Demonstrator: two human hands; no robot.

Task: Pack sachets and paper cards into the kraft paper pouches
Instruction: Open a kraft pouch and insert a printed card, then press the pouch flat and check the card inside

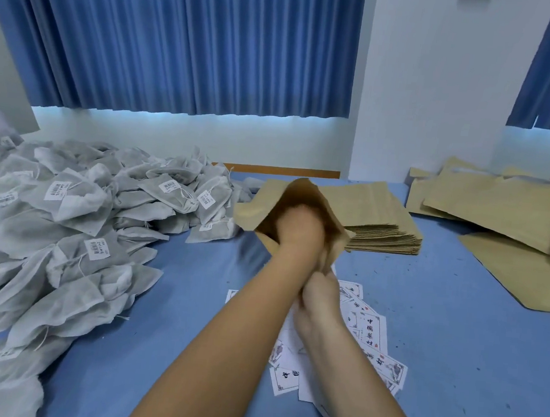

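1. Kraft pouch [305, 194] held up over mid-bench, mouth open toward the camera, motion-blurred.
2. Left hand [298, 230] pushed into the pouch mouth past the knuckles. Its fingers are hidden inside and blurred, so I cannot tell whether they are clenched, released or holding anything.
3. Right hand [318, 300] sits just below the left wrist, fingers [322, 275] curled and pinching the near edge of the pouch mouth.
4. Both forearms are bare and close together near the wrists.
5. Sachets [64, 221]: a big grey-white heap of mesh bags with drawstrings and small white barcode labels. It covers the left side of the bench and runs back toward the wall.
6. Cards [369, 331]: white, with black characters and a thin border, scattered loosely and overlapping on the bench under and right of the right forearm.
7. Stack [386, 229] of flat kraft pouches lies just behind and right of the held pouch, edges fairly square.
8. Loose pouches [502, 210], larger, lie fanned and overlapping at far right.
9. Bench [437, 358] has a blue covering with small dark specks.
10. Blue pleated curtain [182, 38] hangs behind, with a bright strip beneath its hem.
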